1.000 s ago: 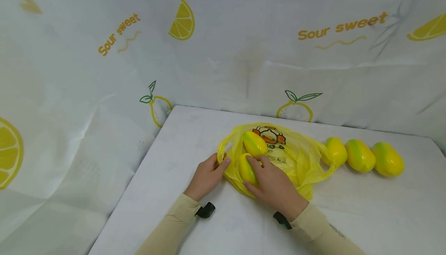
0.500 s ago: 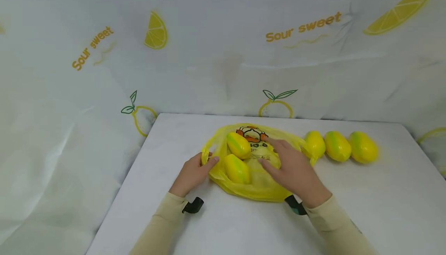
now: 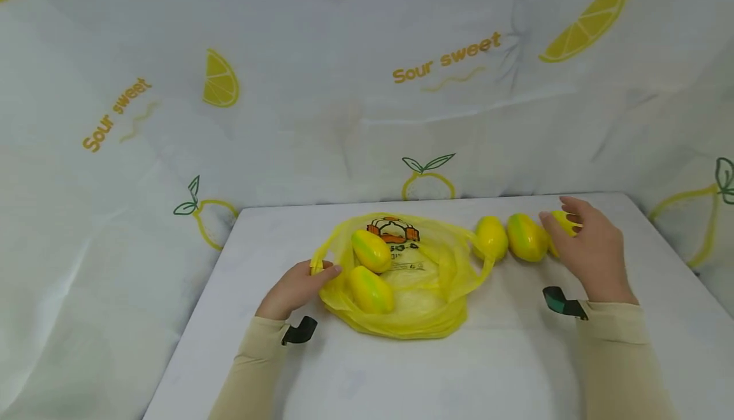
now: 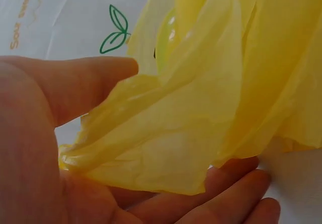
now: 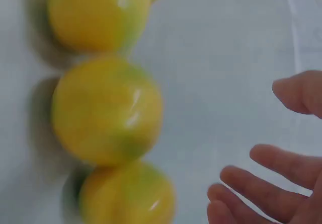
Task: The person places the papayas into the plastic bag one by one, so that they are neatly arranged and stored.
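Note:
My left hand (image 3: pixel 295 287) holds a yellow plastic bag (image 3: pixel 421 321) by its left handle. In the left wrist view the thin film (image 4: pixel 166 138) passes between thumb and fingers. Two shiny oval fruits, yellow with green stripes and mango-like, lie in the bag: an upper fruit (image 3: pixel 371 251) and a lower fruit (image 3: pixel 371 290). My right hand (image 3: pixel 596 257), with fingers parted and nothing in them, is over the far-right fruit (image 3: pixel 564 222) of a row, partly hiding it. The right wrist view shows its spread fingers (image 5: pixel 266 186) apart from the fruits (image 5: pixel 108 110).
The row's left fruit (image 3: pixel 490 238) sits against the bag's right handle, beside the middle fruit (image 3: pixel 526 238). All rest on a white table (image 3: pixel 401 375). A white backdrop (image 3: pixel 321 139) with lemon prints rises behind and at the left.
My right hand has let go of the lower fruit in the bag and moved right, over the row's far end. My left hand stays at the bag's handle. The head view has shifted right.

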Demonstrator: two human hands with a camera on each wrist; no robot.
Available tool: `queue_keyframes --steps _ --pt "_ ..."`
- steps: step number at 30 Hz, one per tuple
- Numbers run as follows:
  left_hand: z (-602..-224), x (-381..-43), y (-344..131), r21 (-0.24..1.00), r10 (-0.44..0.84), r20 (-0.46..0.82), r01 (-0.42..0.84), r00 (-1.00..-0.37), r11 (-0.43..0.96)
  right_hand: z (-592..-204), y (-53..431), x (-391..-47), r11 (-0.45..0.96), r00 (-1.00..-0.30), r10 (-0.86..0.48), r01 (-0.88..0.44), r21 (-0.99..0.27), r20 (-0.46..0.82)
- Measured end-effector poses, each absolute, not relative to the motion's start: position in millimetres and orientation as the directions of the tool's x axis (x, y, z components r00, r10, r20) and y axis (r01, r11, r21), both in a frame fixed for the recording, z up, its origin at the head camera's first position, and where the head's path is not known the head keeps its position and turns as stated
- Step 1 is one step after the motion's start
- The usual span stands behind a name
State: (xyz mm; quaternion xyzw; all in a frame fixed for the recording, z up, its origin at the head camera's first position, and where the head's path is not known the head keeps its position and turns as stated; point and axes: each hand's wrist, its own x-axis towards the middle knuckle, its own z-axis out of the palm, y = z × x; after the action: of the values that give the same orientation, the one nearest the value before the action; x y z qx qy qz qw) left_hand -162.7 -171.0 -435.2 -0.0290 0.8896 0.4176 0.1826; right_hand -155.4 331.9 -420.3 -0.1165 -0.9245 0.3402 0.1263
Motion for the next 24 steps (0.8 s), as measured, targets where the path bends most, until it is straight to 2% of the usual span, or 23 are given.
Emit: queue_keyframes --steps 5,9,16,24 --pt "-433 -165 -173 0.717 0.120 -0.351 -0.184 -0.928 0.672 -438 362 -159 0.687 -0.912 0.406 0.263 -0.678 0.058" --pt "-432 -164 -173 0.717 0.122 -0.357 -0.188 -0.926 0.672 -452 373 -163 0.664 -0.908 0.417 0.334 -0.669 -0.039" --pt "-436 -166 -177 0.715 0.122 -0.362 -0.191 -0.924 0.672 -460 372 -167 0.639 -0.913 0.382 0.373 -0.673 -0.143" --pt "-435 -167 -177 0.719 0.129 -0.364 -0.190 -0.922 0.669 -463 381 -163 0.657 -0.910 0.374 0.395 -0.642 -0.177"
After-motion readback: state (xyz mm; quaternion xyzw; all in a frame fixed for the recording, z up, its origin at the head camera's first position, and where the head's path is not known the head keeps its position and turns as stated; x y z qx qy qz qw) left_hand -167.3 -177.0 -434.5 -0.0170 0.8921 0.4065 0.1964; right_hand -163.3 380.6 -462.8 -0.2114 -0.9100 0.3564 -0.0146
